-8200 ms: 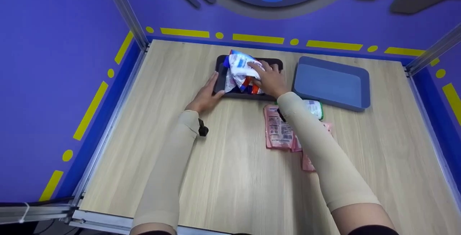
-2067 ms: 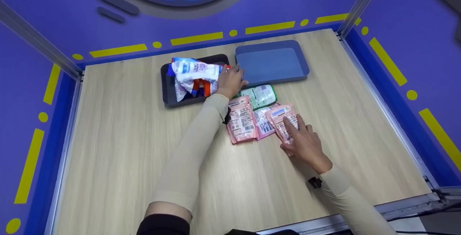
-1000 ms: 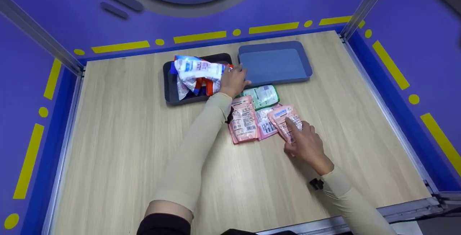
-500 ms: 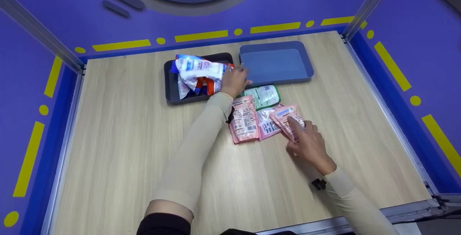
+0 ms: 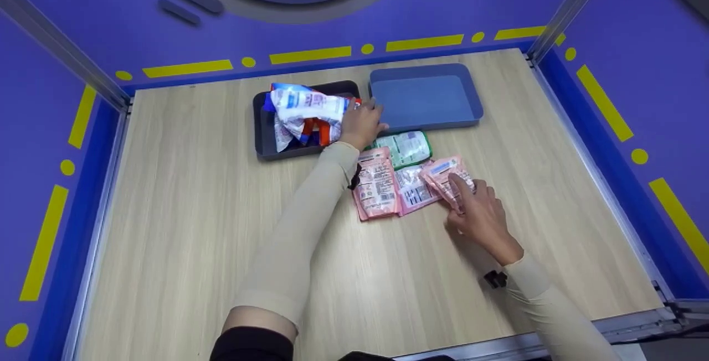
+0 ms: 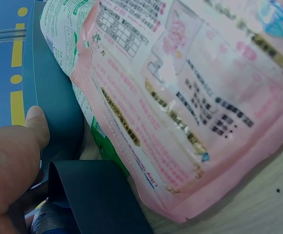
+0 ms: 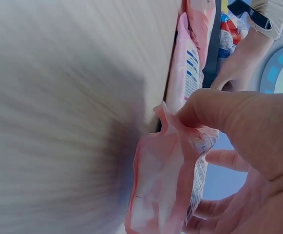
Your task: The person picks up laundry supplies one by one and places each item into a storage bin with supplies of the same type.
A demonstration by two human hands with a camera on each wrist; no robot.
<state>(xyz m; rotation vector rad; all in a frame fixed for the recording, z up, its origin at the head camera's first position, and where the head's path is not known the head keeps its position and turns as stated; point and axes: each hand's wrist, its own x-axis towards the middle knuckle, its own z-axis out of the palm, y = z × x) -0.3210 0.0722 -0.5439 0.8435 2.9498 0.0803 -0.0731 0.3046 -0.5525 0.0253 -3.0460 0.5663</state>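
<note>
At the right of the pouch pile, my right hand (image 5: pixel 482 214) pinches the near end of a pink printed pouch (image 5: pixel 443 175). In the right wrist view the thumb presses that pouch's sealed end (image 7: pixel 168 122), and its underside tilts up off the table. My left hand (image 5: pixel 360 125) rests over the right end of a dark tray (image 5: pixel 266 153) holding crumpled white, blue and red packets (image 5: pixel 310 105). The left thumb (image 6: pixel 38 127) lies along the blue-grey tray's wall (image 6: pixel 58 107); the other fingers are mostly hidden.
A blue-grey tray (image 5: pixel 426 98) stands right of the dark one. In front lie a green-edged pouch (image 5: pixel 409 148), a pink pouch (image 5: pixel 378 186) and a paler pink pouch (image 5: pixel 415 186). Purple panels (image 5: pixel 249 34) border the table (image 5: pixel 183 228) at the back and sides.
My left hand has gone from the dark tray's left side to its right end. My right hand left the white-blue packet there, took the pink pouch, and recently lifts and shifts it slightly right.
</note>
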